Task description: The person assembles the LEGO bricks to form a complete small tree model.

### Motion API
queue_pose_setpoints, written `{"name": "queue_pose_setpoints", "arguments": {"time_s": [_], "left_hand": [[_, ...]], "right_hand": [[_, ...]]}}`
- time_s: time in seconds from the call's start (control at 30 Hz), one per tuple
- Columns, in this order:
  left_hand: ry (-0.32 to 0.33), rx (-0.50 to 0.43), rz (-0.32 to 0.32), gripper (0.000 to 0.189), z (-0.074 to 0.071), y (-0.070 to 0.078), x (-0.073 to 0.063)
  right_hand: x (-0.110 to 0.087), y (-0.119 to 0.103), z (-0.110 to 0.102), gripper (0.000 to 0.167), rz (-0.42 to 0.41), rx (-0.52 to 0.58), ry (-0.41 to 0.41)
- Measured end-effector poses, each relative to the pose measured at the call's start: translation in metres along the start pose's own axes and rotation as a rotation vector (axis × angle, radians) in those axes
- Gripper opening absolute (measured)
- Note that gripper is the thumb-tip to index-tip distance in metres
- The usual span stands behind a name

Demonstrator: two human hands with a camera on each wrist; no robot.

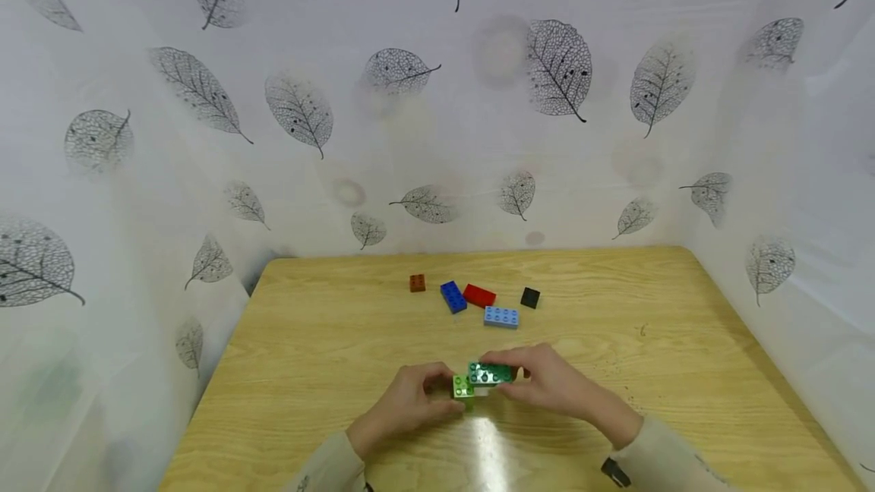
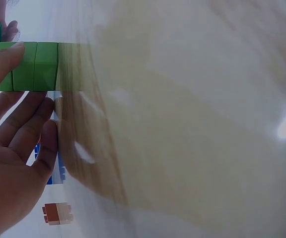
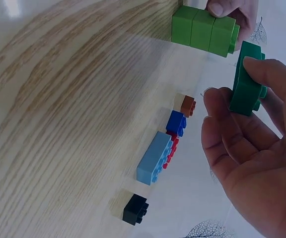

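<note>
In the head view, my left hand (image 1: 413, 399) holds an upright stack of light green toy bricks (image 1: 462, 386) between thumb and fingers. The stack (image 2: 35, 67) stands on the table in the left wrist view, its side partly covered by the thumb. My right hand (image 1: 547, 380) pinches a dark green toy brick (image 1: 489, 373), studs facing up, close to the top of the stack. A small gap shows between this brick (image 3: 246, 82) and the stack (image 3: 202, 30) in the right wrist view. Something pale below the dark green brick is unclear.
Farther back on the wood-grain table (image 1: 328, 325) lie a brown brick (image 1: 417, 283), a dark blue brick (image 1: 453, 297), a red brick (image 1: 479, 295), a light blue brick (image 1: 501, 317) and a black brick (image 1: 529, 298). A leaf-patterned curtain (image 1: 465, 150) surrounds the table's back and sides.
</note>
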State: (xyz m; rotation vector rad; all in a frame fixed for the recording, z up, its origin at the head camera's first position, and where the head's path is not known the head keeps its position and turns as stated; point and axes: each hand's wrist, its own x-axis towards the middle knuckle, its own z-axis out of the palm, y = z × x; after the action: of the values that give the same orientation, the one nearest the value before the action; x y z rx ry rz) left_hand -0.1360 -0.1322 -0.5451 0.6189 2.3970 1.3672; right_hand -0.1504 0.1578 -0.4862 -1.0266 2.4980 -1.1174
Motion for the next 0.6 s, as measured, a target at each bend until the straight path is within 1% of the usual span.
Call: {"name": "queue_pose_setpoints", "arguments": {"time_s": [0.37,0.6], "left_hand": [[0.004,-0.01,0.007,0.027,0.0007,-0.0031,0.0003],[0.003,-0.009,0.014,0.027,0.0,-0.0031,0.0005]], "right_hand": [[0.0018,0.0,0.0045,0.043,0.009,0.027,-0.054],[0.0045,-0.0024,0.008,0.044,-0.024,0.002,-0.068]]}}
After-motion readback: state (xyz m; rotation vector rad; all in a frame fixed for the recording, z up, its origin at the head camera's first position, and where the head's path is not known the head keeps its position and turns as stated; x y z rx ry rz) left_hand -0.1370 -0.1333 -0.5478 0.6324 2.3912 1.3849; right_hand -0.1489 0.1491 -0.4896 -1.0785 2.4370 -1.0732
